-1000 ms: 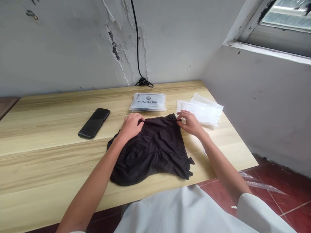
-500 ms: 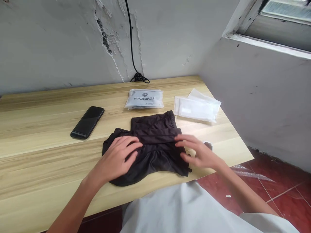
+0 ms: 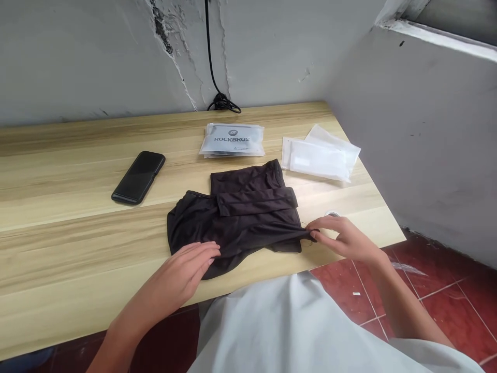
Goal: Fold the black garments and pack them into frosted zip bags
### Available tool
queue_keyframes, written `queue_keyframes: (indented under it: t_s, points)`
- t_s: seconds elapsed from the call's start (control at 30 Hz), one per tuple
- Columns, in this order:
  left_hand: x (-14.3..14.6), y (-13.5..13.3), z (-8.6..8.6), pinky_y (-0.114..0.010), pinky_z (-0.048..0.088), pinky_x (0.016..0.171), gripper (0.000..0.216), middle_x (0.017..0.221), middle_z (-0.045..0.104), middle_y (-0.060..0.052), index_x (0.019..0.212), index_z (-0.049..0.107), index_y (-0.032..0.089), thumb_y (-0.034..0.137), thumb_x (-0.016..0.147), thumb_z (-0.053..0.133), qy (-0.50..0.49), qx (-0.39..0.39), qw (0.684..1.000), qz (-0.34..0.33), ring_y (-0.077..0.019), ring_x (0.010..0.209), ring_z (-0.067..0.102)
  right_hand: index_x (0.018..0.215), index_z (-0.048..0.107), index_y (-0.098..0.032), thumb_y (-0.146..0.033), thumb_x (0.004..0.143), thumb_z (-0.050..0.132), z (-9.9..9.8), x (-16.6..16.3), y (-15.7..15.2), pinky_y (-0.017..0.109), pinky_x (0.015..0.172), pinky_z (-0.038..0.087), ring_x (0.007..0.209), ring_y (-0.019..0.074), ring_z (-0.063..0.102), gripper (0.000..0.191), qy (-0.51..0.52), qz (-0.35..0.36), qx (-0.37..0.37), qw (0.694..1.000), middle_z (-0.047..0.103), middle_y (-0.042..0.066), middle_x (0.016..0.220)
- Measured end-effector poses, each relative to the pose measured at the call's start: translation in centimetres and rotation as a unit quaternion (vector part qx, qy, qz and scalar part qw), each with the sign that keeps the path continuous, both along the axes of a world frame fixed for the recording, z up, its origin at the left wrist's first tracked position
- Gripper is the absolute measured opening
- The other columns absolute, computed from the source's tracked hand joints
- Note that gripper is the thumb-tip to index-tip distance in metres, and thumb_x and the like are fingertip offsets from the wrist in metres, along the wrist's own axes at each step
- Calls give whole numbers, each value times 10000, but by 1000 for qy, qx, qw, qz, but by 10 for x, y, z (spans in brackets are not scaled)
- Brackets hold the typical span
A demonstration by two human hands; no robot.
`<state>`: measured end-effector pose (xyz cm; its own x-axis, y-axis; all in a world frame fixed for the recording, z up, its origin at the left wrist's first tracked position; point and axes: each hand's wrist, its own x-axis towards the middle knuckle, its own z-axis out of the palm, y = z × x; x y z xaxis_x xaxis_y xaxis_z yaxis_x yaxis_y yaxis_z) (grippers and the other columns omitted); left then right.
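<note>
1. Nearest, a pale sleeve (image 3: 295, 326) hangs over the near edge of the tabletop (image 3: 77, 243), with a red tiled floor (image 3: 341, 295) below to the right
2. The left hand (image 3: 186, 269) lies open and flat, its grip holding nothing, with its fingertips resting on the near edge of the black cloth (image 3: 233, 223)
3. The right hand (image 3: 347, 241) has a closed grip, pinching a thin corner of the cloth and drawing it taut across the layers
4. The cloth lies mid-tabletop, with a flat band across it; a light, even pull against the resting left hand should keep the layers smooth
5. Just past the right hand, a small round object (image 3: 332, 213) is partly hidden
6. Farther back, a black phone (image 3: 138, 177) lies left, a ROCKBROS packet (image 3: 232, 140) sits centre, and white packets (image 3: 318, 155) lie right
7. Farthest, a black cable (image 3: 221, 103) coils against the cracked wall (image 3: 97, 52)
</note>
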<state>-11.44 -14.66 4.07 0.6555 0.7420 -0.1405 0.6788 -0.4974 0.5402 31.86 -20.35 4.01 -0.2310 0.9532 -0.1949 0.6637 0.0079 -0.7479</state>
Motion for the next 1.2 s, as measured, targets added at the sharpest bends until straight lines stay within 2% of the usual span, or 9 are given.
queue_keyframes:
  t_s: [0.1, 0.23, 0.37, 0.5, 0.6, 0.77, 0.97, 1.07, 1.2]
  points:
    - [13, 14, 6, -315, 600, 933, 368, 1230, 802, 6, 1243, 753, 345, 423, 1054, 446, 4, -15, 998, 69, -234, 1090, 767, 966, 748, -244, -381, 1029, 529, -2, -1, 15, 272, 463, 482, 748, 220, 716, 265, 9, -41, -20, 999, 790, 43, 876]
    - [28, 50, 3, -374, 570, 783, 366, 1102, 807, -47, 1158, 722, 296, 450, 1045, 409, 92, 30, 988, 121, -293, 953, 757, 920, 700, -225, -416, 969, 588, -20, -8, 47, 327, 594, 537, 648, 206, 681, 227, -15, -114, 49, 992, 749, 32, 786]
    - [39, 61, 5, -494, 527, 941, 348, 1123, 773, -125, 1138, 722, 230, 356, 1036, 414, 118, 152, 976, 99, -358, 1077, 710, 1117, 691, -242, -420, 909, 679, -20, -15, 58, 415, 722, 583, 861, 290, 761, 275, -92, -135, 113, 980, 780, 94, 1108]
    - [69, 41, 2, -570, 350, 1214, 380, 1491, 645, -116, 1353, 684, 268, 381, 1061, 468, 41, 229, 967, 98, -364, 1445, 530, 1204, 704, -272, -419, 1020, 579, 5, -41, 56, 526, 1018, 545, 1191, 352, 716, 267, -103, -168, 226, 954, 776, 110, 1231]
    - [90, 35, -15, -684, 138, 1292, 473, 1687, 451, -79, 1523, 567, 312, 419, 1071, 474, 50, 190, 979, 45, -388, 1610, 291, 1380, 658, -270, -453, 1043, 565, 3, -70, 64, 589, 1234, 353, 1447, 367, 551, 394, -136, -72, 249, 956, 690, 100, 1455]
    - [77, 44, -25, -711, 175, 1277, 525, 1734, 358, -95, 1574, 491, 305, 461, 1074, 451, 67, 153, 983, 83, -408, 1625, 230, 1640, 419, -295, -527, 1065, 525, -45, -93, 76, 690, 1294, 171, 1625, 397, 264, 630, -211, 67, 165, 961, 352, 86, 1739]
    - [25, 43, -13, -596, 482, 1072, 373, 1214, 683, -191, 1256, 669, 209, 443, 1018, 504, 45, 193, 908, 368, -400, 1219, 612, 1667, 374, -286, -548, 1082, 476, -62, -89, 75, 670, 1311, 147, 1638, 376, 236, 650, -215, 68, 183, 957, 308, 77, 1754]
    - [18, 43, -17, -497, 548, 929, 241, 999, 708, -108, 1041, 692, 243, 414, 991, 530, 25, 151, 913, 377, -319, 982, 658, 1661, 386, -297, -559, 1079, 477, -60, -89, 75, 656, 1315, 149, 1637, 368, 242, 645, -206, 61, 185, 959, 321, 69, 1750]
    - [22, 46, -11, -406, 541, 787, 170, 966, 710, -62, 899, 664, 259, 394, 953, 576, -17, 158, 911, 381, -260, 886, 647, 1641, 422, -299, -563, 1075, 483, -59, -88, 77, 643, 1317, 154, 1631, 356, 267, 628, -191, 50, 182, 963, 351, 67, 1740]
